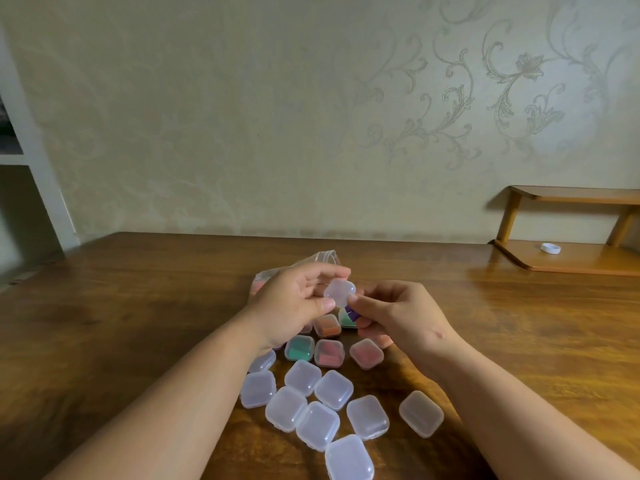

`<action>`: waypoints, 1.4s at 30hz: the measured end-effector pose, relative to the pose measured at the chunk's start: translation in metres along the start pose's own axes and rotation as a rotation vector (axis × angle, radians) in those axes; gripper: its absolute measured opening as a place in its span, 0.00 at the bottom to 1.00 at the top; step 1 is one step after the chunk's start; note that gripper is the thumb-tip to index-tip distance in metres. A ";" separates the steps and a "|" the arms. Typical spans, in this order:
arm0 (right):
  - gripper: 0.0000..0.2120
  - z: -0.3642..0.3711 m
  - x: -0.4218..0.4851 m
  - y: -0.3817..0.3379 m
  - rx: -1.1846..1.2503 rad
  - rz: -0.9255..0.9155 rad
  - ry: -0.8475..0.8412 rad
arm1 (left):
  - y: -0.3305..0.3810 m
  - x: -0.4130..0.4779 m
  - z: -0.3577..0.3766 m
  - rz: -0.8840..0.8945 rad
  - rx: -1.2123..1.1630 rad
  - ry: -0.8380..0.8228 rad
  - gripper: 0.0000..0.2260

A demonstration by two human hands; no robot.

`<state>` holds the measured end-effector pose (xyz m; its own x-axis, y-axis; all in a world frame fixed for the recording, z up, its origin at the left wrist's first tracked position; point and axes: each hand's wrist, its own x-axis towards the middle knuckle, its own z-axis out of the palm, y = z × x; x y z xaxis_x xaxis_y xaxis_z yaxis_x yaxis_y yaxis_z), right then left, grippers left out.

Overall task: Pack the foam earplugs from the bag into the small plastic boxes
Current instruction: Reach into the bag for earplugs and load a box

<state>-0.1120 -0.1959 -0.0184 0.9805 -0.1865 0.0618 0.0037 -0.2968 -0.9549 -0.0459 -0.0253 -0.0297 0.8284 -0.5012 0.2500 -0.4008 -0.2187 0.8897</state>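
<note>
My left hand (294,303) holds a small clear plastic box (340,292) between thumb and fingers, above the table. My right hand (398,313) touches the box's edge with a fingertip and holds a purple earplug (354,314) in its curled fingers. Behind the hands lies the clear bag (320,259), mostly hidden. Below the hands sit several closed boxes with earplugs inside: a green one (299,348), a red one (329,353), a pink one (366,353). Nearer me lie several empty boxes (317,424).
The wooden table (138,323) runs to a wall at the back. A low wooden shelf (571,261) stands at the back right with a white cap (550,248) on it. One empty box (420,414) lies apart to the right.
</note>
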 end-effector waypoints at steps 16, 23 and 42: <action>0.11 0.001 -0.001 -0.004 0.138 0.070 -0.022 | 0.001 0.004 0.004 0.175 0.157 0.254 0.21; 0.11 0.003 -0.003 -0.004 0.219 0.043 -0.007 | 0.003 0.001 0.007 0.186 0.119 0.175 0.17; 0.03 0.008 0.000 0.002 0.010 -0.020 0.099 | 0.002 0.005 0.011 0.100 0.194 0.221 0.10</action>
<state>-0.1109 -0.1888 -0.0228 0.9559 -0.2729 0.1086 0.0251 -0.2924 -0.9560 -0.0468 -0.0378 -0.0312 0.8376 -0.3389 0.4285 -0.5343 -0.3442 0.7721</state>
